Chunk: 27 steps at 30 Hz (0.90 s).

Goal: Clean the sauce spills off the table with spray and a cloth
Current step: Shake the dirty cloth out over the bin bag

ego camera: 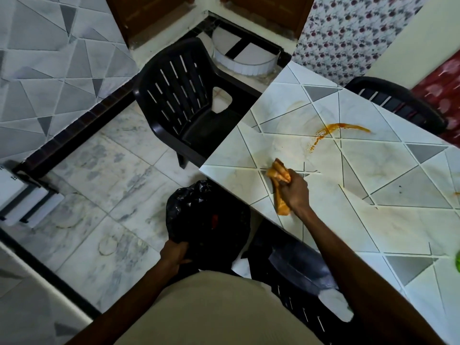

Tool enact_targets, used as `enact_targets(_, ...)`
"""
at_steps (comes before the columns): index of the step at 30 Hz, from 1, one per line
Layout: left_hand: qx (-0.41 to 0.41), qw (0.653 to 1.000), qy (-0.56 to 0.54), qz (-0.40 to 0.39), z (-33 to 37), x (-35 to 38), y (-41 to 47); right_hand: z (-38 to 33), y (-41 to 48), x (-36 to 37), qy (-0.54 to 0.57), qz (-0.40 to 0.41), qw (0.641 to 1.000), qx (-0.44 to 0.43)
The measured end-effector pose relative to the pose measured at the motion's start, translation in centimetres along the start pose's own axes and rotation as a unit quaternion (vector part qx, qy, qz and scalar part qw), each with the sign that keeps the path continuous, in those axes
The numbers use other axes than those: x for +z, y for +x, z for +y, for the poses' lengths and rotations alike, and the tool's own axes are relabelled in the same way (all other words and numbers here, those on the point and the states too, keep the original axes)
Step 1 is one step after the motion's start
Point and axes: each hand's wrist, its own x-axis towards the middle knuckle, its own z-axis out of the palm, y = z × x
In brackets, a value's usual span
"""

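Low and left of centre, the left hand [174,255] curls its fingers round the near edge of a black plastic bag [206,220]. The bag hangs over the tiled floor [119,185], just beside the table's near corner, with something red showing inside it. At 12 o'clock from the bag, a black plastic chair [184,95] stands on the floor by the table's left edge.

The tiled table [373,220] fills the right half of the view. Near its left corner, the right hand [295,189] is closed in a fist round a bunched, orange-stained cloth [278,174]. The cloth passes through the grip. One wad sticks out of the fist toward 11 o'clock and a longer tail hangs out toward 7 o'clock. Both ends lie against the tabletop, and the knuckles sit above them.

At 1 o'clock from the fist, well apart from the cloth, an orange sauce streak [341,129] curves across the tiles and breaks into speckles at its left end. A faint ring-shaped smear [297,104] lies at 12 o'clock from the fist, farther off.

A second black chair [398,103] stands beyond the table's far edge. At the view's 3 o'clock edge sits a small orange spot [456,194]. Below it is a green thing [457,261], cut off by the edge and too little seen to identify.
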Motion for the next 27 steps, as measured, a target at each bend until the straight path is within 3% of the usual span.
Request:
enact_targets(2, -0.003, 1.0, -0.001, -0.001, -0.2, 0.1, -0.1, 0.3, -2.0, 2.7, 0.014, -0.03, 0.999, 0.015)
enact_targets(7, -0.004, 1.0, 0.0, 0.004, -0.2, -0.2, -0.1, -2.7, -3.8, 8.5, 0.028, -0.07, 0.996, -0.054)
enact_targets(14, 0.008, 1.0, -0.006, 0.011, 0.4, -1.1, 0.5, -7.1, -5.5, 14.1, 0.067, -0.241, 0.965, -0.072)
enact_targets(18, 0.006, 1.0, -0.023, 0.021, 1.0, -3.3, 2.2, -7.8, -6.3, 15.7, 0.039, -0.279, 0.956, -0.075)
enact_targets(22, -0.026, 0.998, -0.042, -0.031, 2.2, -6.2, 2.3, -8.9, -5.8, 16.7, 0.07, -0.291, 0.954, -0.03)
enact_targets(27, -0.027, 0.995, -0.092, -0.003, 2.8, -12.3, 4.6, -13.3, -5.0, 19.5, 0.194, -0.307, 0.927, 0.096)
